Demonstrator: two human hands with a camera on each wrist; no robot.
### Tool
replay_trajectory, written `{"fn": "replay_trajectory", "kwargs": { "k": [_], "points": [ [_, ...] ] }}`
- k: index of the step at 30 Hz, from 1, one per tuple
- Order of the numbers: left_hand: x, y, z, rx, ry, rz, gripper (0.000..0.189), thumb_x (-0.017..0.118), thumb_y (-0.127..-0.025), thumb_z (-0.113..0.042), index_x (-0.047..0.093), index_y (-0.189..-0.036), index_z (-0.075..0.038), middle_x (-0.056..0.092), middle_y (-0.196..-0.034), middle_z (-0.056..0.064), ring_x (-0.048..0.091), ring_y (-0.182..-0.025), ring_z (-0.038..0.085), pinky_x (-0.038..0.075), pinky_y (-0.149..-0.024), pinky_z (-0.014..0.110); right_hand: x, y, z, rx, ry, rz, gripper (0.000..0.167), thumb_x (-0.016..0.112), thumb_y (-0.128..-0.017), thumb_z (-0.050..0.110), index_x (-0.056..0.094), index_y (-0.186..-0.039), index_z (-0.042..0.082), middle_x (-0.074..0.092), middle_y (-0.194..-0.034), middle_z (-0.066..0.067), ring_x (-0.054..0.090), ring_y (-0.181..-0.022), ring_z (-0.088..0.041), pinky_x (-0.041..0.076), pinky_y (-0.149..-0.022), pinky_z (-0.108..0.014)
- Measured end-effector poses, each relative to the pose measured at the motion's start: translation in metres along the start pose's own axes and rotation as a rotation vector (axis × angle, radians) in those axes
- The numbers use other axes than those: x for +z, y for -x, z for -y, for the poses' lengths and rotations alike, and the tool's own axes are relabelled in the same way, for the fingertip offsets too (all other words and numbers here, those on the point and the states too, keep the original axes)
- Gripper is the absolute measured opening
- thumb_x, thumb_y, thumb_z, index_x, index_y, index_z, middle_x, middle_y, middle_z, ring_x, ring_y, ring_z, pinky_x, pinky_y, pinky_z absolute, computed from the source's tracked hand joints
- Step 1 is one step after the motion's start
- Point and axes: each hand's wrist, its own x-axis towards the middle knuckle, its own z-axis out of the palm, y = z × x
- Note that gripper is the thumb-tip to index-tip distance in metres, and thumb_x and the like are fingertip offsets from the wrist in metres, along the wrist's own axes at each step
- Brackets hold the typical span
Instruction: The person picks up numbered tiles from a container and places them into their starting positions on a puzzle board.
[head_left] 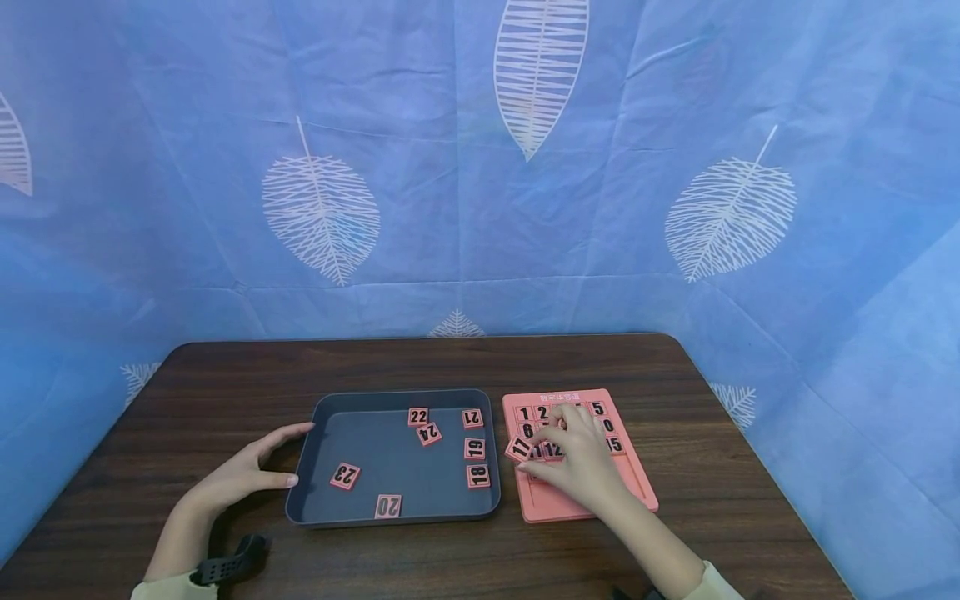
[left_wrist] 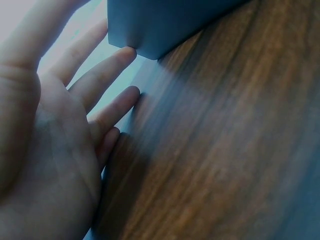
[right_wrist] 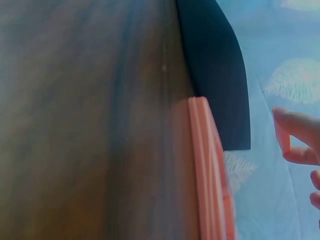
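Between thumb and fingertips, my right hand (head_left: 581, 467) pinches a pink number tile marked 17 (head_left: 519, 449). It holds the tile over the left side of a pink number board (head_left: 551, 502), and the hand covers part of the board. Tiles such as 1, 2, 5, 6, 12 and 15 show in the board; its lower part is bare pink. My left hand (head_left: 232, 475) is at the left wall of a dark grey tray (head_left: 405, 467), thumb and fingers spread. In the left wrist view, fingertips touch the tray's side (left_wrist: 170, 22).
Several loose tiles lie in the tray: 22 (head_left: 417, 416), 24 (head_left: 429, 434), 21 (head_left: 472, 418), 19 (head_left: 475, 448), 18 (head_left: 477, 476), 20 (head_left: 387, 506) and 23 (head_left: 345, 476). Tray and board stand side by side on a brown wooden table (head_left: 600, 362). Behind hangs a blue leaf-patterned cloth (head_left: 420, 208).
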Motion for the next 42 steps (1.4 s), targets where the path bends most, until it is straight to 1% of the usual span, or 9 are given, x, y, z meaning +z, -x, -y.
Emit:
{"fn": "replay_trajectory", "kwargs": {
  "k": [3, 8, 13, 17, 21, 29, 35, 42],
  "points": [
    [0.000, 0.000, 0.000, 0.003, 0.000, 0.000, 0.069, 0.068, -0.089, -0.015, 0.034, -0.149, -0.013, 0.020, -0.153, 0.022, 0.011, -0.137, 0.049, 0.023, -0.095, 0.072, -0.002, 0.007, -0.004, 0.048, 0.015, -0.014, 0.030, 0.091, -0.058, 0.037, 0.071, -0.075, 0.023, 0.042, -0.091, 0.008, 0.038, -0.086, -0.018, 0.030, -0.075, -0.040],
    [0.000, 0.000, 0.000, 0.006, 0.004, -0.001, 0.068, 0.068, -0.089, -0.014, 0.034, -0.149, -0.013, 0.020, -0.153, 0.022, 0.011, -0.137, 0.049, 0.023, -0.094, 0.072, -0.006, 0.017, -0.011, 0.130, 0.015, -0.026, 0.029, 0.092, -0.057, 0.034, 0.069, -0.070, 0.022, 0.042, -0.091, 0.006, 0.038, -0.087, -0.019, 0.030, -0.075, -0.041],
    [0.000, 0.000, 0.001, 0.014, 0.003, -0.008, 0.068, 0.068, -0.089, -0.014, 0.035, -0.149, -0.013, 0.021, -0.153, 0.022, 0.011, -0.137, 0.049, 0.022, -0.095, 0.073, -0.008, 0.026, -0.016, 0.152, 0.048, -0.036, 0.032, 0.092, -0.056, 0.035, 0.066, -0.069, 0.021, 0.047, -0.093, 0.003, 0.042, -0.089, -0.022, 0.031, -0.075, -0.042],
    [0.000, 0.000, 0.002, 0.021, 0.000, -0.007, 0.068, 0.068, -0.089, -0.013, 0.035, -0.149, -0.013, 0.021, -0.153, 0.021, 0.011, -0.137, 0.049, 0.020, -0.095, 0.073, -0.011, 0.033, -0.017, 0.211, 0.074, 0.003, 0.031, 0.090, -0.058, 0.038, 0.066, -0.070, 0.023, 0.048, -0.093, 0.002, 0.043, -0.088, -0.022, 0.030, -0.075, -0.042],
    [0.000, 0.000, 0.002, 0.025, -0.005, -0.008, 0.068, 0.068, -0.089, -0.013, 0.035, -0.149, -0.012, 0.021, -0.153, 0.021, 0.011, -0.137, 0.049, 0.020, -0.095, 0.073, -0.011, 0.039, -0.018, 0.271, 0.095, 0.033, 0.031, 0.089, -0.060, 0.041, 0.065, -0.067, 0.023, 0.049, -0.092, 0.000, 0.041, -0.086, -0.023, 0.029, -0.074, -0.042],
    [0.000, 0.000, 0.001, 0.019, -0.003, -0.009, 0.068, 0.068, -0.089, -0.013, 0.035, -0.149, -0.012, 0.021, -0.153, 0.022, 0.012, -0.137, 0.049, 0.022, -0.095, 0.072, -0.010, 0.047, -0.020, 0.350, 0.145, 0.077, 0.032, 0.088, -0.061, 0.043, 0.062, -0.064, 0.024, 0.045, -0.092, -0.001, 0.037, -0.082, -0.023, 0.028, -0.071, -0.040],
    [-0.001, 0.001, 0.002, 0.025, -0.005, -0.003, 0.068, 0.067, -0.089, -0.013, 0.035, -0.149, -0.013, 0.021, -0.153, 0.022, 0.011, -0.137, 0.049, 0.022, -0.094, 0.072, -0.004, 0.049, -0.023, 0.371, 0.136, 0.093, 0.036, 0.089, -0.061, 0.040, 0.057, -0.062, 0.023, 0.043, -0.087, 0.001, 0.038, -0.081, -0.024, 0.028, -0.070, -0.040],
    [-0.001, 0.000, 0.001, 0.026, -0.008, -0.002, 0.068, 0.067, -0.089, -0.013, 0.035, -0.149, -0.013, 0.021, -0.153, 0.021, 0.011, -0.137, 0.049, 0.023, -0.094, 0.072, 0.003, 0.050, -0.024, 0.352, 0.118, 0.066, 0.037, 0.090, -0.059, 0.038, 0.057, -0.062, 0.021, 0.045, -0.087, 0.000, 0.041, -0.083, -0.026, 0.032, -0.077, -0.046]
  ]
}}
